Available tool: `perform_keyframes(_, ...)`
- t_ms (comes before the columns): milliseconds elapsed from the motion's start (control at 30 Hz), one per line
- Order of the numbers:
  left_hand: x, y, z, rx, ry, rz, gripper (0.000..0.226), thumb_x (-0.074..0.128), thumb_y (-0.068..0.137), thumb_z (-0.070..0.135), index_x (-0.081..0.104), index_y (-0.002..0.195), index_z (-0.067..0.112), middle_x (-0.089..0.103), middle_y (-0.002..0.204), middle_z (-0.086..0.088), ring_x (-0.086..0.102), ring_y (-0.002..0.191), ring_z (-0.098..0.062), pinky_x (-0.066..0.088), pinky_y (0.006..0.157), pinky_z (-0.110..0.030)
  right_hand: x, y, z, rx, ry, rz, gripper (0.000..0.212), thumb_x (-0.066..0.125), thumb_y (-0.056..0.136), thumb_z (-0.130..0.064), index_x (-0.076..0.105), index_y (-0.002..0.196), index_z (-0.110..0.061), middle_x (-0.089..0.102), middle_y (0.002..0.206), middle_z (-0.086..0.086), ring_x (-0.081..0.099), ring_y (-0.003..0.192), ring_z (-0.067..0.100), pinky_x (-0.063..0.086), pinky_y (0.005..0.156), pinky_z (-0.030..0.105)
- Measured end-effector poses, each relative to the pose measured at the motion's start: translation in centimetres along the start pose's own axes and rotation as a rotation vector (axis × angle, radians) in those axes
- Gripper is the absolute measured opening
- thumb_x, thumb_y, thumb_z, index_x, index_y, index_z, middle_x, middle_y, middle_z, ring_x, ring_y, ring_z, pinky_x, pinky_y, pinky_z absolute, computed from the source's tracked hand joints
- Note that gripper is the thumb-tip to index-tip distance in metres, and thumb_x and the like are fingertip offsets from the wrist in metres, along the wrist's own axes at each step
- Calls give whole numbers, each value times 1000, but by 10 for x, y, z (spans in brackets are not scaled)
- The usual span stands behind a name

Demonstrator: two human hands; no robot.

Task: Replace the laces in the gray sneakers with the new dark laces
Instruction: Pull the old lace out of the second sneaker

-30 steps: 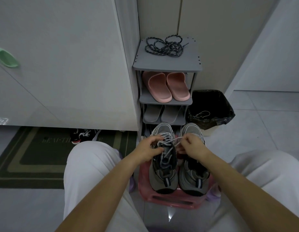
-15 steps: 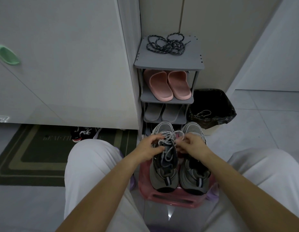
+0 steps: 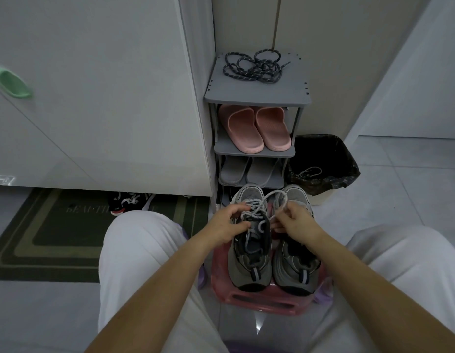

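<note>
**Head view: old pale lace being worked out of one gray sneaker**

Both gray sneakers are sitting side by side on a pink plastic stool [image 3: 262,301], heels at its near edge and toes reaching its far edge, so the eyelets are facing the person. The left hand [image 3: 226,224] is curling round the upper of the left sneaker [image 3: 249,240] at the eyelet row, probably steadying it against the pull. The right hand [image 3: 295,222] is pinching the pale lace [image 3: 268,198], which is arching up in a slack loop between the two hands. The lace is looking round and cord-like, speckled with gray.

The right sneaker [image 3: 295,263] is showing no lace, so it is likely waiting for its new one. The sneakers are pairing mesh toes with smoother gray panels and dark tongues.

The new dark laces [image 3: 254,67] are lying in a loose tangle toward the back edge of the shoe rack's top shelf [image 3: 257,96], well apart from the hands; they are looking like thick braided rope with light flecks. Another pale lace [image 3: 309,171] is lying in the black-bagged bin [image 3: 343,159] beside the rack.
</note>
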State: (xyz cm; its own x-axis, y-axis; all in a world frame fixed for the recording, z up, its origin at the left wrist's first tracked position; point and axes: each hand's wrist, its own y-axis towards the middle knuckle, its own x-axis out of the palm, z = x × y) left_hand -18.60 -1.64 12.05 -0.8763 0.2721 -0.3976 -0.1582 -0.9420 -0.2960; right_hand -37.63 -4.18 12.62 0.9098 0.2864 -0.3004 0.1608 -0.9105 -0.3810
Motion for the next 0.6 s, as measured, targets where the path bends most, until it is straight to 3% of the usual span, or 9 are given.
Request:
perform_keyframes(100,0,0,0,-3,2,1,43,63,89,12,53,130,14,39,148,1,41,131,-10,31,98,-13,1,2,-1,35,123,33,14,36,101,-12,43,92,-4,68,79,14,69,61,15,56,55,20)
perform_keyframes(267,0,-1,0,-7,-4,-1,43,63,88,13,53,130,15,40,147,1,41,130,-9,32,100,-15,0,0,-1,-9,7,-49,12,58,91,-9,55,79,-11,66,76,7,66,70,16,55,66,20)
perform_keyframes(433,0,-1,0,-5,10,2,43,63,89,14,53,131,16,39,147,2,41,130,-9,32,101,-16,1,0,-2,35,129,3,15,35,101,-12,43,92,-4,68,79,11,68,60,12,55,54,18)
perform_keyframes(600,0,-1,0,4,5,-2,44,64,89,15,53,131,16,40,146,3,40,122,-1,33,99,-15,-2,-2,-3,0,0,-48,12,60,90,-13,56,80,-7,67,76,8,66,72,17,56,70,22)
